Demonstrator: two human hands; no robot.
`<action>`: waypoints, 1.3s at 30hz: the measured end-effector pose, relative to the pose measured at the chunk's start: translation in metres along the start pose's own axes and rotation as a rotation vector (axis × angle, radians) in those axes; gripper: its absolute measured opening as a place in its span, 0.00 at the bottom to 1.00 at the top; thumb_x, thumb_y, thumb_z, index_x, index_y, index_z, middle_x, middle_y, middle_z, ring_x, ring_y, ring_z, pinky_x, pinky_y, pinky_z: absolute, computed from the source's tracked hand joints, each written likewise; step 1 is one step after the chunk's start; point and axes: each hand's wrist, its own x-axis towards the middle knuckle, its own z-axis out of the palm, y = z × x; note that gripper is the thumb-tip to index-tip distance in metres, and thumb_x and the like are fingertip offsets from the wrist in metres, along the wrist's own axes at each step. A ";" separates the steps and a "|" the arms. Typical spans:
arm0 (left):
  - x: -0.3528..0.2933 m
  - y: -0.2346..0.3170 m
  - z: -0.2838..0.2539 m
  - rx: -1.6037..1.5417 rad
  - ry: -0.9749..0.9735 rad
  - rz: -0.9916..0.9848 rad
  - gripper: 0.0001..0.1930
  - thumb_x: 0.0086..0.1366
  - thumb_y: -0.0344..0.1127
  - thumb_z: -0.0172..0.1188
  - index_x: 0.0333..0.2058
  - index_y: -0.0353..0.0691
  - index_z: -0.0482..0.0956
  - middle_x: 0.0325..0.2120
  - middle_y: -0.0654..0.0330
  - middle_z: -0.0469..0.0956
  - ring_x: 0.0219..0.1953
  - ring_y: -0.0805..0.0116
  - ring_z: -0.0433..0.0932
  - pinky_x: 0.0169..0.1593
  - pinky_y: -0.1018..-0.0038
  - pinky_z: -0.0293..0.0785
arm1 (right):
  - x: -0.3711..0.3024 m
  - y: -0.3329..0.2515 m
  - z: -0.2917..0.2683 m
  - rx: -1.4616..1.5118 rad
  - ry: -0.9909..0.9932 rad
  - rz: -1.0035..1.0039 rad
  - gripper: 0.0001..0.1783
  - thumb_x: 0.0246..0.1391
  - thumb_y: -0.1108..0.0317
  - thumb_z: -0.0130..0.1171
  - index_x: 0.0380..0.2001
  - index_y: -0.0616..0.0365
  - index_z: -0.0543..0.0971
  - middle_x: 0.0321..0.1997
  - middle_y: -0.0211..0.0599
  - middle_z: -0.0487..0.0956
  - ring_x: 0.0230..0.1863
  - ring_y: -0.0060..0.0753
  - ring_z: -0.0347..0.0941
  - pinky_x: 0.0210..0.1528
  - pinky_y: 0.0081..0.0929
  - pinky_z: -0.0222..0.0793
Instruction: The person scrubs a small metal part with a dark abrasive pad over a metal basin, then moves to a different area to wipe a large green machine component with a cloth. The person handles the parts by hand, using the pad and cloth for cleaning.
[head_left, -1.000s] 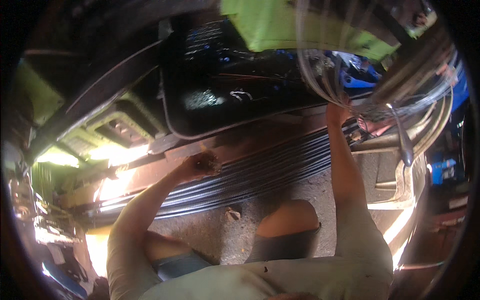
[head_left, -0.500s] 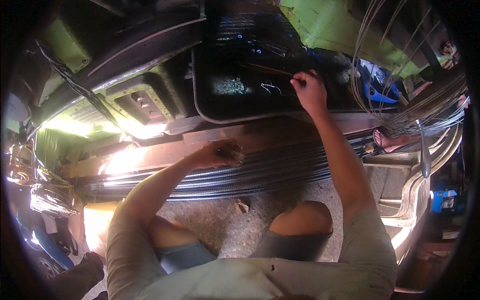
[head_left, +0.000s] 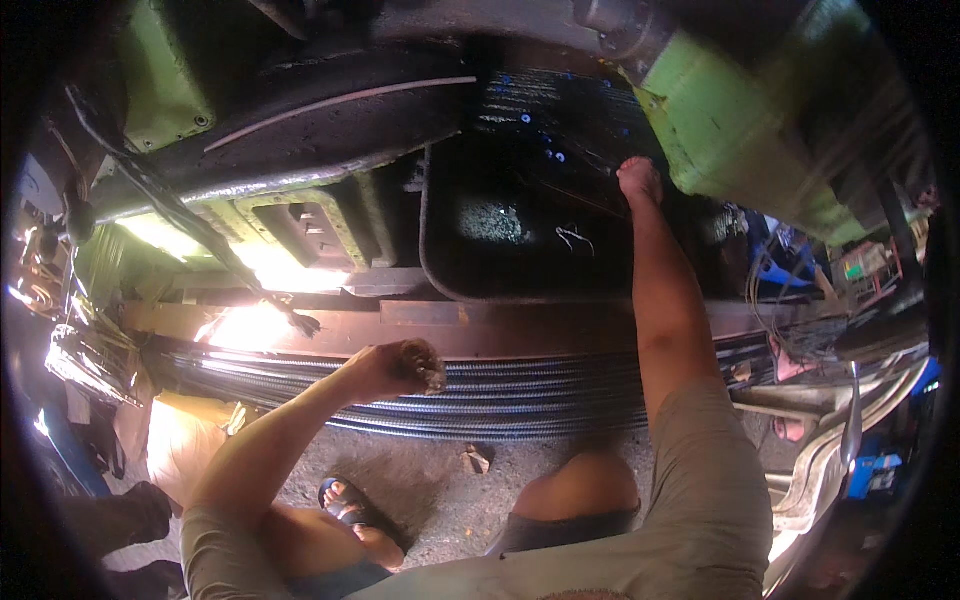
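Black panel (head_left: 560, 275): the right hand (head_left: 640, 182) now reaches farther in, moving work past the white strand (head_left: 575, 238) below-left of its curled fingers. Left hand (head_left: 420, 368) curls too; what either holds is unclear.

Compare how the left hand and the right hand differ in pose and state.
The left hand appears over ribbed rods, close in; the right hand reaches farther, over a black rimmed panel. The left hand seems to hold a pale clump; the right hand's grip is unclear. Both look curled.
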 end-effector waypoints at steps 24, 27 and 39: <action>-0.101 -0.005 -0.014 -0.196 0.242 -0.273 0.23 0.57 0.34 0.73 0.50 0.40 0.77 0.43 0.64 0.81 0.46 0.75 0.78 0.53 0.73 0.75 | 0.019 -0.035 -0.001 0.045 -0.219 0.113 0.18 0.55 0.61 0.61 0.48 0.55 0.82 0.56 0.48 0.80 0.58 0.53 0.77 0.59 0.45 0.73; -0.099 -0.014 -0.013 -0.208 0.233 -0.225 0.21 0.58 0.37 0.73 0.49 0.41 0.77 0.42 0.64 0.81 0.44 0.74 0.78 0.51 0.72 0.76 | 0.052 -0.005 0.039 0.252 -0.173 0.006 0.17 0.55 0.62 0.60 0.45 0.57 0.83 0.53 0.49 0.82 0.56 0.54 0.78 0.56 0.45 0.74; -0.082 -0.008 -0.017 -0.071 0.189 -0.260 0.25 0.59 0.43 0.72 0.52 0.42 0.77 0.42 0.62 0.83 0.45 0.72 0.80 0.51 0.71 0.77 | -0.003 -0.068 -0.062 -0.034 -0.067 -0.137 0.14 0.59 0.61 0.54 0.45 0.45 0.84 0.51 0.49 0.82 0.55 0.56 0.77 0.56 0.48 0.74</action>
